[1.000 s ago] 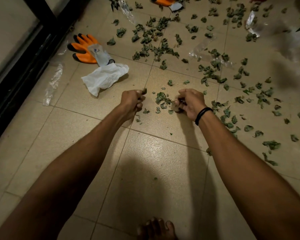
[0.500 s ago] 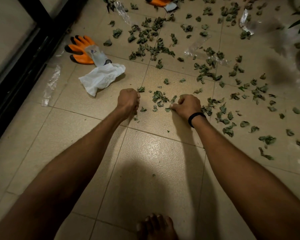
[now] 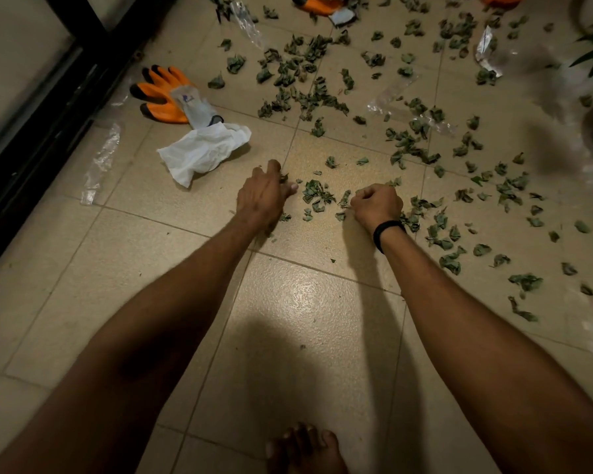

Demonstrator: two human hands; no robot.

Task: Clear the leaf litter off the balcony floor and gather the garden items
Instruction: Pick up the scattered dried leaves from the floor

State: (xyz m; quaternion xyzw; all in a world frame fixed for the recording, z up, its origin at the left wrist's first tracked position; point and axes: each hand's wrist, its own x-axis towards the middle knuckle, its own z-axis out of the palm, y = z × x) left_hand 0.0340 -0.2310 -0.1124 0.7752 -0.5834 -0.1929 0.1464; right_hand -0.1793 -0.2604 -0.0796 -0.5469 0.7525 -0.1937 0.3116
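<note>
Crumpled green leaves (image 3: 305,94) litter the beige tiled floor (image 3: 305,336), with a small pile of leaves (image 3: 317,195) between my hands. My left hand (image 3: 266,198) lies on the floor left of that pile, its fingers bent down over a leaf at its fingertips and its thumb pointing at the pile. My right hand (image 3: 377,203), with a black band on the wrist, is curled into a fist at the pile's right edge, with bits of leaf at its knuckles. An orange and black garden glove (image 3: 161,94) lies at the far left.
A crumpled white cloth (image 3: 202,152) lies beside the glove. Clear plastic scraps (image 3: 100,162) lie by the black door frame (image 3: 31,131), and more clear plastic (image 3: 394,92) lies among the leaves. Another orange glove (image 3: 317,3) is at the top edge. My bare foot (image 3: 302,449) is below.
My left hand has loosened from a tight fist and reached forward onto a leaf. My right hand has stayed curled by the small pile.
</note>
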